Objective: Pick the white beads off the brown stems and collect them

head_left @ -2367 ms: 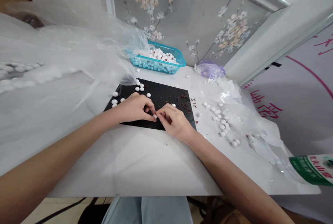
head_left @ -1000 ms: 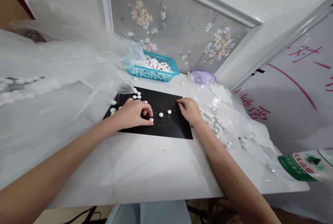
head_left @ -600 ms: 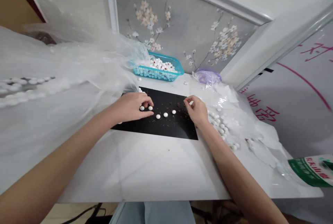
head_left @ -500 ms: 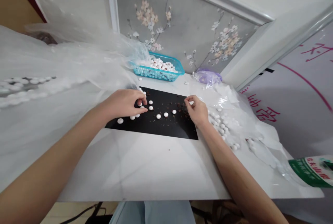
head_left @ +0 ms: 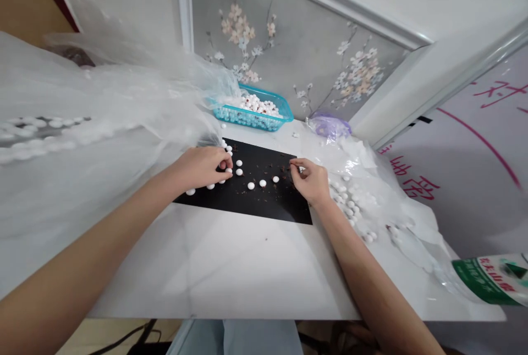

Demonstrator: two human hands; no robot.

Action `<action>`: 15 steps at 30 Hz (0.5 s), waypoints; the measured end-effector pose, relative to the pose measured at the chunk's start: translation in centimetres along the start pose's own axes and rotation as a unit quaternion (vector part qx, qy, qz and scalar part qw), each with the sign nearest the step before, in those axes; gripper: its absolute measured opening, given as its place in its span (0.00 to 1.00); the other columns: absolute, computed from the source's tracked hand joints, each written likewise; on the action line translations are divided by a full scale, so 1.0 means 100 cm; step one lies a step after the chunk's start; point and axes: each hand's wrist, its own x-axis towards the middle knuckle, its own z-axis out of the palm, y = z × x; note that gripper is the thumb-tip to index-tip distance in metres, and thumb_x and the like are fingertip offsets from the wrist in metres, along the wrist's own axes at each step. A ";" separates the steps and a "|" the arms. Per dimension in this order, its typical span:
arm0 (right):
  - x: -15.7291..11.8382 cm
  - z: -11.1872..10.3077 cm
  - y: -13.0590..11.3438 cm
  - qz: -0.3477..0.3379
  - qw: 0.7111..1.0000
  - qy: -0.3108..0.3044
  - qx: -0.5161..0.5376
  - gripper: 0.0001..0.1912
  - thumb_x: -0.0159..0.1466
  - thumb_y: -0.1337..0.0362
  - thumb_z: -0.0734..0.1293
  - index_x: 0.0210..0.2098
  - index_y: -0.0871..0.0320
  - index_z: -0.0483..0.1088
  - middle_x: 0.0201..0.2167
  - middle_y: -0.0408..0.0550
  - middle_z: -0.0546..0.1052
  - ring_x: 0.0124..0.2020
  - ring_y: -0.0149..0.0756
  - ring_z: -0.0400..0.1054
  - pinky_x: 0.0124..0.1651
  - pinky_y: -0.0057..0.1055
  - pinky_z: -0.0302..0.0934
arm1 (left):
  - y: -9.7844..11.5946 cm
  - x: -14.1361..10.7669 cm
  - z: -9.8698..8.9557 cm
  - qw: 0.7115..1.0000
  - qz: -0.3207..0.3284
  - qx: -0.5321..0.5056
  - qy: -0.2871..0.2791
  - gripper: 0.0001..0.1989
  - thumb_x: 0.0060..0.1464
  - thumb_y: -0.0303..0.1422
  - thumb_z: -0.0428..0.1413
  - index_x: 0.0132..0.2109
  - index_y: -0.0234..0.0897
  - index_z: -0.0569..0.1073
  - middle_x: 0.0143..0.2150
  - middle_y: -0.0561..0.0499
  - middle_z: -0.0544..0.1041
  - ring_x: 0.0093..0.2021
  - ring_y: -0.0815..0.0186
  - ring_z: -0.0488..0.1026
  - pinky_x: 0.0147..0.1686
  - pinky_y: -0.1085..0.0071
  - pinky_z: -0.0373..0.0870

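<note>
The left hand [head_left: 201, 168] curls, fingertips among white round pieces [head_left: 251, 185] at the black mat's [head_left: 264, 209] upper left; the right hand [head_left: 311, 182] pinches over dark flecks [head_left: 285, 170] near the mat's right edge, any hold unclear. A turquoise basket [head_left: 251, 122] sits heaped beyond; the mat lies well back from the worktop's [head_left: 223, 261] front edge.

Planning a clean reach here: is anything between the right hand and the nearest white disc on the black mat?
Only small dark flecks lie on the black mat between the right hand and that white disc; nothing larger.
</note>
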 end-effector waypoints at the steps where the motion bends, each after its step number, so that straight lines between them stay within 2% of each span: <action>1: 0.000 0.000 0.000 -0.007 1.000 0.000 -0.006 0.13 0.57 0.60 0.61 0.36 0.57 0.74 0.27 0.46 0.78 0.17 0.31 0.66 0.31 0.31 0.63 | 0.001 0.000 0.002 1.000 0.006 -0.001 0.009 0.12 0.49 0.40 0.49 0.36 0.40 0.72 0.39 0.52 0.75 0.34 0.65 0.69 0.28 0.72 0.55; 5: -0.001 -0.003 -0.002 -0.034 0.999 0.012 -0.037 0.13 0.60 0.60 0.59 0.36 0.57 0.73 0.23 0.46 0.77 0.18 0.32 0.66 0.31 0.31 0.63 | 0.001 0.000 0.004 0.999 0.026 0.002 0.028 0.11 0.51 0.39 0.48 0.36 0.40 0.72 0.41 0.51 0.74 0.37 0.64 0.70 0.29 0.71 0.55; 8: -0.002 -0.005 -0.005 -0.045 0.998 0.025 -0.030 0.12 0.61 0.58 0.59 0.35 0.57 0.71 0.26 0.46 0.77 0.20 0.32 0.67 0.32 0.31 0.63 | 0.004 -0.001 0.002 0.999 0.018 -0.020 0.032 0.12 0.52 0.40 0.49 0.37 0.41 0.72 0.35 0.52 0.75 0.33 0.65 0.70 0.28 0.72 0.56; 11: -0.005 -0.004 -0.011 -0.031 0.999 0.024 0.023 0.12 0.62 0.56 0.59 0.35 0.57 0.69 0.29 0.47 0.77 0.19 0.31 0.66 0.29 0.30 0.63 | 0.013 -0.003 0.001 0.996 0.034 -0.074 0.048 0.12 0.50 0.41 0.51 0.38 0.41 0.73 0.32 0.54 0.75 0.32 0.66 0.70 0.29 0.73 0.57; 13: -0.009 -0.001 -0.018 -0.011 0.997 0.005 0.082 0.13 0.62 0.55 0.58 0.37 0.56 0.68 0.33 0.47 0.77 0.17 0.29 0.66 0.25 0.29 0.62 | 0.020 -0.004 0.003 0.991 0.066 -0.114 0.035 0.13 0.48 0.41 0.53 0.38 0.41 0.73 0.33 0.54 0.76 0.32 0.67 0.70 0.30 0.73 0.58; 15: -0.014 0.002 -0.026 -0.011 0.991 -0.014 0.130 0.13 0.63 0.55 0.58 0.38 0.56 0.67 0.35 0.47 0.76 0.17 0.27 0.64 0.23 0.27 0.61 | 0.025 -0.005 0.006 0.983 0.101 -0.152 -0.006 0.13 0.46 0.41 0.55 0.39 0.41 0.73 0.34 0.55 0.77 0.31 0.69 0.69 0.29 0.74 0.59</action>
